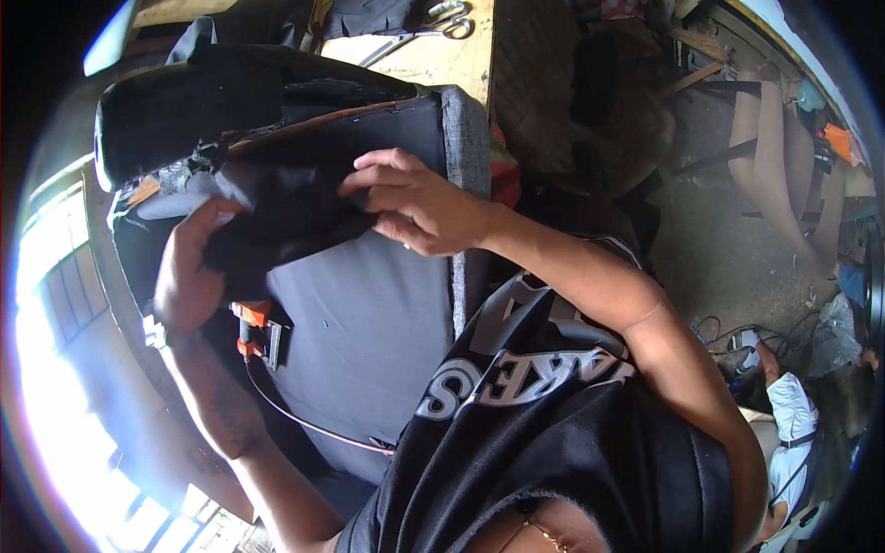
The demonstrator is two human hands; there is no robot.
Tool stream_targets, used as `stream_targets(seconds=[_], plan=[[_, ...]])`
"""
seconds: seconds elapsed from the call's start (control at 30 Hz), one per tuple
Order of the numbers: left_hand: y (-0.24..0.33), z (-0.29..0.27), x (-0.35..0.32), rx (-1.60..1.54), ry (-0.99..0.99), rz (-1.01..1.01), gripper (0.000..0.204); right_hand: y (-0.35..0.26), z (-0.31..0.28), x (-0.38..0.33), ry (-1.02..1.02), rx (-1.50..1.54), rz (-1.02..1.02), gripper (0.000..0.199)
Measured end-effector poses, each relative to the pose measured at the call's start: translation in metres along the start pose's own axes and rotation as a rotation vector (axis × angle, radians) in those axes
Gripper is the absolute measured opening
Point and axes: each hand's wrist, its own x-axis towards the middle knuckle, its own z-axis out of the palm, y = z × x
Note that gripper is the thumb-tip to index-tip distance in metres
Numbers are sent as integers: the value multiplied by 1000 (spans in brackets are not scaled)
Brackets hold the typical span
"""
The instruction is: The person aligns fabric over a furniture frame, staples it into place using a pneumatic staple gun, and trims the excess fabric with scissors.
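A piece of black fabric (pixel 286 207) is stretched between my hands over a dark upholstered seat or cushion (pixel 369 323). My left hand (pixel 192 263) grips its left end, thumb on top and fingers hidden beneath. My right hand (pixel 419 207) has its fingers curled around the right end of the fabric, near the grey textured side panel (pixel 466 138). Behind the fabric lies a black padded section (pixel 249 92) with a torn edge, showing frayed material and bare wood (pixel 143 192). An orange and black staple gun (pixel 253 327) rests on the upholstery below my left hand.
A thin air hose (pixel 304 422) runs from the staple gun towards my body. Scissors (pixel 419 35) lie on a wooden table (pixel 470 64) at the back. On the right are a beige curved piece (pixel 774 175), a clear plastic bag (pixel 834 332) and another person in a white shirt (pixel 795 415).
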Motion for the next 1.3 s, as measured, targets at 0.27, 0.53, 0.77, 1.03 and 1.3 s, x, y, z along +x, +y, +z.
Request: stream_targets(seconds=[0.27, 0.53, 0.77, 1.03, 1.3], plan=[[-11, -5, 44, 981, -331, -46, 23, -34, 31, -7, -197, 259, -9, 24], [-60, 16, 65, 969, -87, -46, 20, -8, 42, -22, -91, 921, 582, 21], [21, 64, 12, 629, 38, 719, 35, -1, 45, -22, 69, 1119, 722, 23], [-4, 58, 12, 449, 136, 211, 54, 31, 43, -35, 217, 1211, 628, 22], [10, -18, 23, 313, -70, 233, 20, 4, 31, -8, 64, 1086, 590, 23]])
